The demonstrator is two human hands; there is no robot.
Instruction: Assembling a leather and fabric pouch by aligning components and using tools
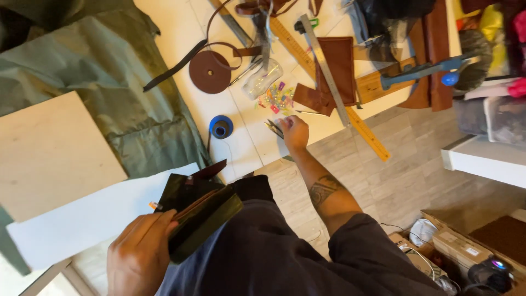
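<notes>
A white worktable (241,145) carries a blue thread spool (221,126), a round brown leather disc (210,72), scattered coloured clips (277,99), a metal ruler (325,68), a wooden ruler (366,133) and a brown leather panel (337,63)

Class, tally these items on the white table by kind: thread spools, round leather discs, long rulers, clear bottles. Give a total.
Blue thread spool: 1
Round brown leather disc: 1
Long rulers, one wooden, one metal: 2
Clear bottle: 1
Total: 5

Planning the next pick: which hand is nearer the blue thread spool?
Right. The right hand lies just beside the blue thread spool; the left hand holds dark folded leather, farther away.
</notes>
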